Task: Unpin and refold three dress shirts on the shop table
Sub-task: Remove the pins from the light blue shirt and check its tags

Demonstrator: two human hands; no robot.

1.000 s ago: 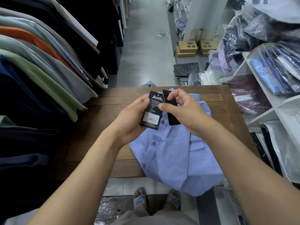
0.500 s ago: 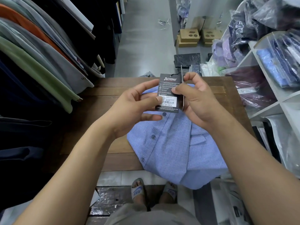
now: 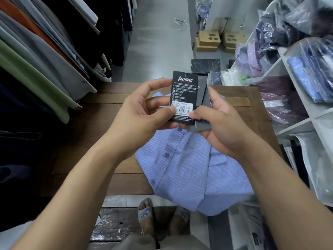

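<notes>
Two-handed, pinching tags above the desk (image 3: 86, 141): left hand (image 3: 142, 114) nipping black Blentino hang tag (image 3: 183, 94), right hand (image 3: 221, 127) clamping grey card (image 3: 202, 98) behind it. Keeping blue dress shirt (image 3: 189, 168) directly beneath, lying lengthwise far-to-near, hem overhanging near edge, sitting nearer right hand.

shirt (image 3: 189, 165): light blue, fine check
tag (image 3: 182, 98): black, white print
table (image 3: 108, 138): dark brown wood
sandals (image 3: 145, 212): grey
</notes>
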